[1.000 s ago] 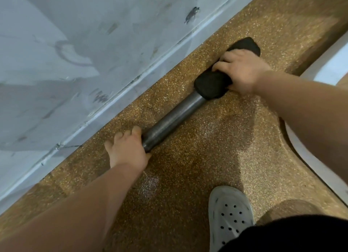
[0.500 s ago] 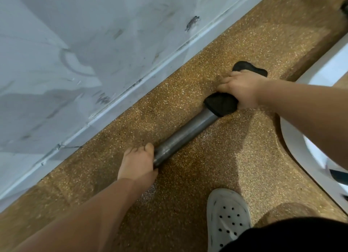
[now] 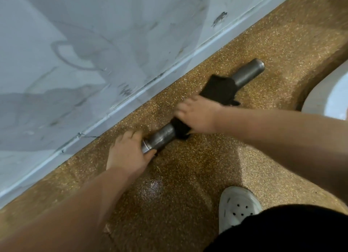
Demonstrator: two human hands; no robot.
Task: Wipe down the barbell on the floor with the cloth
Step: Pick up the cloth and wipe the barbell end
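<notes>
Cloth [image 3: 218,91] slid nearer, right hand [image 3: 197,116] gripping it; left hand [image 3: 128,151] (blurred) apparently clasps barbell [image 3: 162,136] end.

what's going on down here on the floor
A person is wiping a barbell that lies on the speckled floor beside the wall. The left hand grips the bar's near end, and the right hand holds a black cloth wrapped over the bar partway along. The far end sticks out bare beyond the cloth.

Dull grey metal barbell [image 3: 162,135], matt black cloth [image 3: 218,90], speckled glossy floor [image 3: 188,176].
</notes>
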